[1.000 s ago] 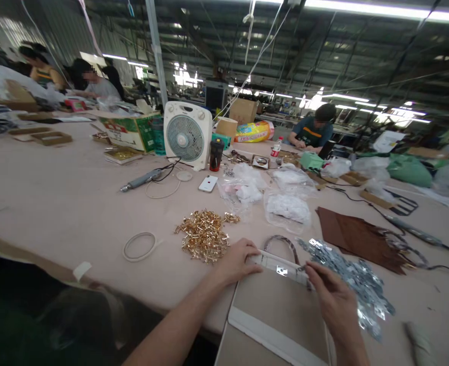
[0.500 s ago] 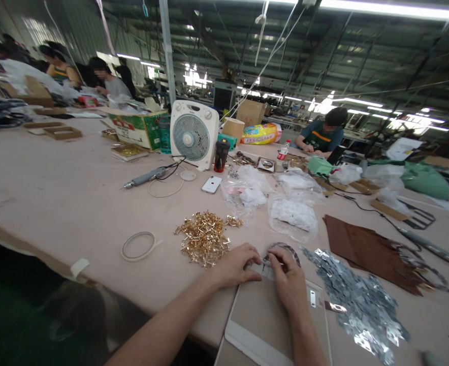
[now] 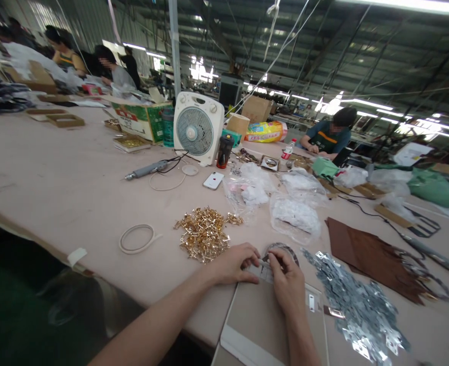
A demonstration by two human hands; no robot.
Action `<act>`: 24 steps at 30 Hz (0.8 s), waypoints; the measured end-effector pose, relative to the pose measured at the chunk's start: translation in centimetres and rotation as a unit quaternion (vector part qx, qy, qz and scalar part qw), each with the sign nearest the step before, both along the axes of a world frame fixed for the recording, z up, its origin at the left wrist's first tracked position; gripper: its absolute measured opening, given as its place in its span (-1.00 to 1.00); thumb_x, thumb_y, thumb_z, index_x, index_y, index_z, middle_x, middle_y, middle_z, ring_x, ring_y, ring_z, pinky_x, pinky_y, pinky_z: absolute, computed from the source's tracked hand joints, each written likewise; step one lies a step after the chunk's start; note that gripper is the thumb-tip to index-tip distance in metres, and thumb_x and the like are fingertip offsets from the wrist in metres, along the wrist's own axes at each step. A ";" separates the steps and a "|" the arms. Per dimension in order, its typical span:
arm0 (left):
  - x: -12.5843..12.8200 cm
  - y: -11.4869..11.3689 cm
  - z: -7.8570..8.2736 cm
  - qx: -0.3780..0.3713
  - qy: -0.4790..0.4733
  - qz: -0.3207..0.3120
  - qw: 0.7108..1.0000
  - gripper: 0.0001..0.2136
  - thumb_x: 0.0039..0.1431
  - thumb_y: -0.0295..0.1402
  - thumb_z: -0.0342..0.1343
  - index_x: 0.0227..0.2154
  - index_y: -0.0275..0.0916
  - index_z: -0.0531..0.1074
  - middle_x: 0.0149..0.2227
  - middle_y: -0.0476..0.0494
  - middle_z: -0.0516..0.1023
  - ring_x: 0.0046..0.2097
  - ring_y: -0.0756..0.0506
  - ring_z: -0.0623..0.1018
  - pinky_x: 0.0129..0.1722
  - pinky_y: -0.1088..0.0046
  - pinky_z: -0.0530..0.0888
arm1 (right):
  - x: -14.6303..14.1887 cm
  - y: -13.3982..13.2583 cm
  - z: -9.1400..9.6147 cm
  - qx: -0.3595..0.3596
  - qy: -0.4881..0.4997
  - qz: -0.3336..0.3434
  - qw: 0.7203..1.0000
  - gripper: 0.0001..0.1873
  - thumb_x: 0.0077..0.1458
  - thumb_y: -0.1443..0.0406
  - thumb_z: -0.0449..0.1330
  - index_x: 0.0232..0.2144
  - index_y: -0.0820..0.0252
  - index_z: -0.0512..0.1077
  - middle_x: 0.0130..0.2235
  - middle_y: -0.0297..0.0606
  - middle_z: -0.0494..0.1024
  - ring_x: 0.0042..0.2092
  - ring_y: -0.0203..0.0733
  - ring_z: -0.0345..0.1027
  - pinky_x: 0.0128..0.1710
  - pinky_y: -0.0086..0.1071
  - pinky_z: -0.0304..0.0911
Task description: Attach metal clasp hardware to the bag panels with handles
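Observation:
A flat beige panel point(image 3: 255, 315) with a pale band lies at the table's front edge, under my forearms. At its far left corner my left hand point(image 3: 239, 264) is curled, with the thumb on the panel and the bent fingers at its far edge. Close beside it, my right hand point(image 3: 287, 277) pinches at the same far edge; what sits between its fingertips is too small to make out. Just beyond the fingers lies a ring-shaped roll point(image 3: 283, 247), partly hidden. A small metal plate point(image 3: 312, 303) rests on the panel's right side.
Gold-coloured fasteners point(image 3: 203, 234) are heaped left of my hands, silver metal plates point(image 3: 357, 305) on the right. Brown leather pieces point(image 3: 369, 254), plastic bags point(image 3: 295, 218), a phone point(image 3: 213, 180), a tape ring point(image 3: 136, 239), a corded tool point(image 3: 146, 170) and a fan point(image 3: 197, 129) stand around. A co-worker point(image 3: 329, 134) sits opposite.
The camera view has shifted slightly. Both hands stay at the panel's far edge, with only small finger movements.

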State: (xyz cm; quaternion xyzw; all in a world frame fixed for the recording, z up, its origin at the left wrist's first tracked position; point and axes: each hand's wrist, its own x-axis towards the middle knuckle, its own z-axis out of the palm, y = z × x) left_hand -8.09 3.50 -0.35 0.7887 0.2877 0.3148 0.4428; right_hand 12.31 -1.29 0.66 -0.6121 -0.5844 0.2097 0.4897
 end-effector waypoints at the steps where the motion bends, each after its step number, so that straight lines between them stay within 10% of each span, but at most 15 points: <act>1: 0.0 0.0 0.0 -0.002 0.000 0.003 1.000 -0.62 -0.01 -0.19 0.50 -0.18 -0.24 0.56 0.03 -0.19 0.54 -0.23 -0.04 0.52 -0.18 0.42 0.51 | -0.1 0.0 0.0 0.006 -0.012 -0.004 1.000 -0.68 0.22 0.04 0.22 -0.20 0.13 0.61 -0.11 -0.11 0.67 -0.03 0.09 0.50 0.03 -0.10 0.32; 24: 1.0 -2.3 0.3 0.098 0.067 0.074 0.990 -0.83 0.29 -0.34 0.29 -0.09 -0.19 0.52 0.12 -0.20 0.57 0.15 -0.19 0.52 0.23 0.23 0.42 | 0.1 -0.1 -0.5 0.000 -0.037 -0.001 0.999 -0.70 0.30 0.08 0.15 -0.18 0.11 0.59 -0.14 -0.15 0.68 -0.10 0.03 0.52 0.01 -0.14 0.34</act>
